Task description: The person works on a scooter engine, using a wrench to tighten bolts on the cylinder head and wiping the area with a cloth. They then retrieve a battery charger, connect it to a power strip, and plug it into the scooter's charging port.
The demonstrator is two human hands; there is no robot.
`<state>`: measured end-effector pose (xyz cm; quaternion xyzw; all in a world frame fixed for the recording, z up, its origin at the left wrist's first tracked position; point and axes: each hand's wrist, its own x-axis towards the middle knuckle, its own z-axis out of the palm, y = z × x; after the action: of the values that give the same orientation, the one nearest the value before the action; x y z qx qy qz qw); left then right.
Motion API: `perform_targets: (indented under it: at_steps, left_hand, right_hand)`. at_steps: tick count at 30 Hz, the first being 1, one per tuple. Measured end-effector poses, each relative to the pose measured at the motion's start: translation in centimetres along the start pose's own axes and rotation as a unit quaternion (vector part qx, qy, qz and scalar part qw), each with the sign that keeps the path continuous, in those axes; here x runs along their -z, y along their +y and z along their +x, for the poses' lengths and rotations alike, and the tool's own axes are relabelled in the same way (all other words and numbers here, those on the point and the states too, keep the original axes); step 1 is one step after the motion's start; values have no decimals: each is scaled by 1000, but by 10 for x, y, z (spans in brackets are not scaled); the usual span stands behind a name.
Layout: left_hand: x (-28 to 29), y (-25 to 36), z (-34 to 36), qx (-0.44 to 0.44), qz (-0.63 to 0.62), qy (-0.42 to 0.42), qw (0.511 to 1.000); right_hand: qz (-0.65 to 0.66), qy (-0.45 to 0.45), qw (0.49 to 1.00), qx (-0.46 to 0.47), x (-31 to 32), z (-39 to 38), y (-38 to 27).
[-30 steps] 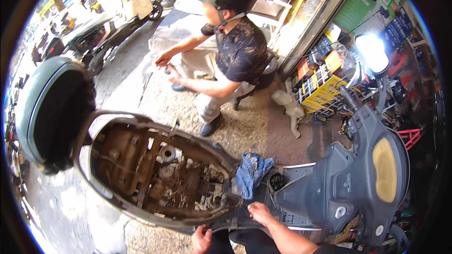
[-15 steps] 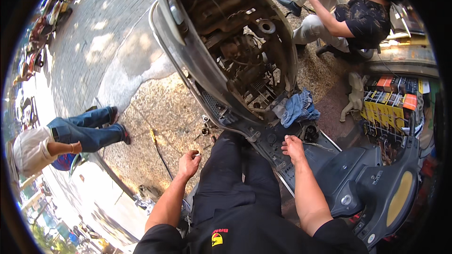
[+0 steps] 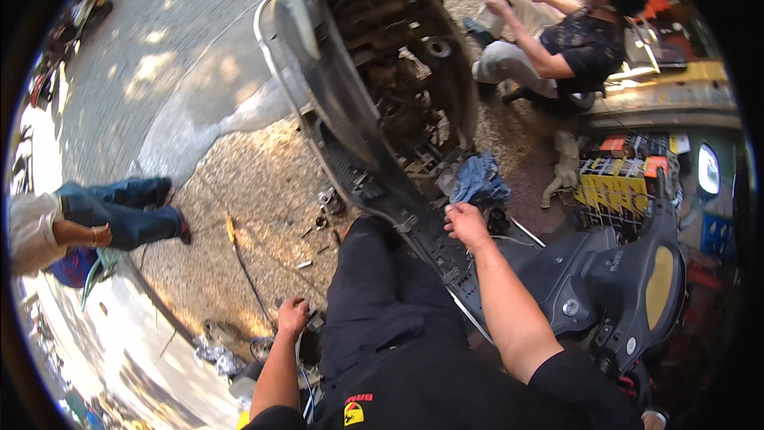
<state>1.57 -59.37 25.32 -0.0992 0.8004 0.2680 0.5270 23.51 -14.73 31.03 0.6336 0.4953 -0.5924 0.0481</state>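
My left hand [image 3: 294,315] is low beside my left leg, fingers curled in, next to a dark object on the ground. What it holds, if anything, is hidden. My right hand [image 3: 468,225] hovers over the dark footboard [image 3: 455,259] of a stripped scooter, its fingers curled; nothing in them can be made out. Just beyond it lies a crumpled blue rag [image 3: 479,178]. The scooter's open rear body [image 3: 398,64] shows dirty inner parts. On the ground left of my knee lies a small metal cylinder [image 3: 305,264].
Loose metal parts [image 3: 329,201] lie by the footboard. A cable [image 3: 248,267] runs across the ground. The scooter's front panel [image 3: 581,287] is at right, with stacked boxes [image 3: 617,183] behind. One person [image 3: 557,56] sits at far right; another [image 3: 119,211] is at left.
My left hand has moved down and back toward me. The small metal piece at its fingertips now lies on the ground. My right hand has shifted toward the blue rag. The view has turned slightly.
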Motion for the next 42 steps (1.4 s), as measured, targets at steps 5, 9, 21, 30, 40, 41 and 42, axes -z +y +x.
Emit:
perform_targets:
  at_steps: [5,9,21,30,40,41,42]
  left_hand:
    - [3,45,-9,36,-106,-61,992]
    - [19,71,-4,-2,-19,-75,997]
    - [-3,235,14,-98,114,-93,984]
    - [-60,355,25,-214,258,-165,928]
    - [-176,421,44,-364,323,-246,838]
    - [-191,424,36,-369,341,-263,824]
    - [-203,426,25,-372,357,-277,811]
  right_hand:
    - [-44,22,998,49,-19,-10,-11]
    - [-9,5,999,38,-31,-21,-3]
    - [88,155,984,17,-2,-82,33]
    - [69,264,957,-96,0,-170,164]
    - [204,370,866,-268,-47,-273,278]
    - [224,373,864,-254,-50,-280,286]
    - [251,374,857,-252,-53,-285,295]
